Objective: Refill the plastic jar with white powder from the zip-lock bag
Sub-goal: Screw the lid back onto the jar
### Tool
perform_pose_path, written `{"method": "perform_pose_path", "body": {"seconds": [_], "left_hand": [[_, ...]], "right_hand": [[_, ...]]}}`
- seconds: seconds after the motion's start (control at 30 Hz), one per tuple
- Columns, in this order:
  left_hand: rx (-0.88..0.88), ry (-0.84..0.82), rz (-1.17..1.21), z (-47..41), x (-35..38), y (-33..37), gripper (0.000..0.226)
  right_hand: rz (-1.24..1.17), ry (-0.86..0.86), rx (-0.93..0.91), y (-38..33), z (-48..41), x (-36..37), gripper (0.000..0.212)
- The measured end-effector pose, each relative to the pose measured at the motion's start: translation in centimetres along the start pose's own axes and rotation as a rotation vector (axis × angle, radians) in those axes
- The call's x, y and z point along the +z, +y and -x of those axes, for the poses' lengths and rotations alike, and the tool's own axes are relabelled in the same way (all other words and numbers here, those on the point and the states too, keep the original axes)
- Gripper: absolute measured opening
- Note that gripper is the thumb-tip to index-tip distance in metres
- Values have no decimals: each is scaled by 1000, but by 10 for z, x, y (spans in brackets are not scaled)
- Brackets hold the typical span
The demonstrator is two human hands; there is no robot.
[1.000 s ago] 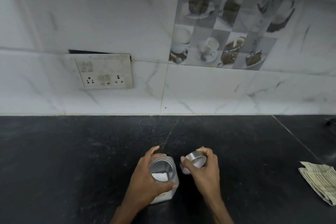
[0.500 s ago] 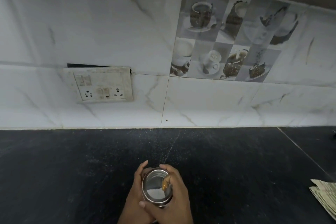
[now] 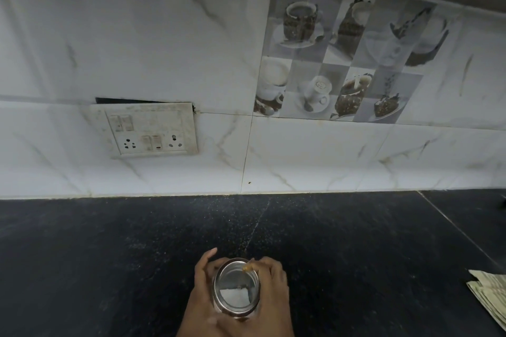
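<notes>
The plastic jar (image 3: 242, 319) stands on the black counter at the bottom centre, seen from above. Its round see-through lid (image 3: 236, 279) sits on the mouth, and a low layer of white powder (image 3: 235, 296) shows through it. My left hand (image 3: 201, 306) wraps the jar's left side. From the right, my right hand (image 3: 273, 290) grips the rim of the lid. A folded pale packet (image 3: 490, 294) lies at the right edge; I cannot tell if it is the zip-lock bag.
The black stone counter (image 3: 109, 254) runs back to a white marble-tiled wall. A switch and socket plate (image 3: 149, 131) is on the wall at the left. A picture tile of cups (image 3: 342, 63) is at the upper right.
My right hand brought the lid from beside the jar onto its mouth. Both hands now close around the jar. The view has tilted upward.
</notes>
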State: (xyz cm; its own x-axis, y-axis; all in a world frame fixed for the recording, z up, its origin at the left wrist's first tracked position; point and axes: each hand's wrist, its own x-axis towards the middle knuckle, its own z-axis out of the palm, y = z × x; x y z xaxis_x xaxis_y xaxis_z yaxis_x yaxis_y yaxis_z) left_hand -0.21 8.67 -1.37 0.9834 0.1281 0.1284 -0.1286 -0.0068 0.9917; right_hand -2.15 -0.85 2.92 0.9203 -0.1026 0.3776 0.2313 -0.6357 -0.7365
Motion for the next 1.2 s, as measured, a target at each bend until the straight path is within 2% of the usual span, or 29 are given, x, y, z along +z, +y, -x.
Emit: {"method": "perform_pose_path", "body": {"seconds": [0.03, 0.1, 0.13, 0.17, 0.23, 0.27, 0.3, 0.33, 0.37, 0.43, 0.47, 0.53, 0.63, 0.8, 0.93, 1.0, 1.07, 1.13, 1.2], "left_hand": [[5, 32, -11, 0, -1, -2, 100], [1, 39, -18, -3, -6, -3, 88], [-30, 0, -13, -5, -10, -4, 92], [-33, -45, -38, -5, -11, -2, 100], [-2, -86, -92, -3, -13, 0, 111], [5, -90, -101, -1, -10, 5, 114], [12, -98, -104, 1, -10, 8, 114], [19, -98, -116, 2, -9, 8, 114], [27, -105, -132, 2, -9, 7, 115], [24, -113, -167, -1, -13, 1, 110], [26, -102, -169, -3, -15, -3, 104], [34, -93, -161, -5, -15, -7, 91], [38, -85, -153, -5, -15, -8, 80], [9, -104, -86, -4, -13, -3, 79], [-54, -41, 36, -3, -6, -1, 76], [-56, -28, 78, -2, -6, -4, 70], [-24, -81, 59, -2, -10, -7, 73], [-89, -129, 30, -6, -18, -15, 87], [-189, -205, 4, -12, -18, -29, 103]], "right_hand": [[30, 26, -9, -7, 1, -5, 48], [108, -1, -40, -10, 0, -7, 64], [130, -83, -30, -22, -5, -17, 74], [191, -133, -16, -33, -11, -28, 73], [183, -36, -81, -58, -21, -63, 45], [293, 36, -155, -90, -27, -85, 37], [266, 94, -149, -114, -32, -96, 28], [174, 10, -59, -127, -32, -101, 28], [89, -91, 0, -119, -27, -100, 36], [97, -184, -105, -62, -11, -72, 62], [136, -213, -99, -46, -10, -61, 68], [209, -329, -55, -14, -10, -40, 70], [189, -334, -19, -6, -8, -28, 65], [194, -418, 31, -13, -16, -37, 79], [255, -423, 24, -16, -15, -36, 77], [353, -452, 84, -21, -19, -32, 90], [433, -567, 88, -21, -26, -32, 96], [364, -695, 63, -21, -35, -36, 93], [334, -671, 7, -21, -34, -34, 84]]}}
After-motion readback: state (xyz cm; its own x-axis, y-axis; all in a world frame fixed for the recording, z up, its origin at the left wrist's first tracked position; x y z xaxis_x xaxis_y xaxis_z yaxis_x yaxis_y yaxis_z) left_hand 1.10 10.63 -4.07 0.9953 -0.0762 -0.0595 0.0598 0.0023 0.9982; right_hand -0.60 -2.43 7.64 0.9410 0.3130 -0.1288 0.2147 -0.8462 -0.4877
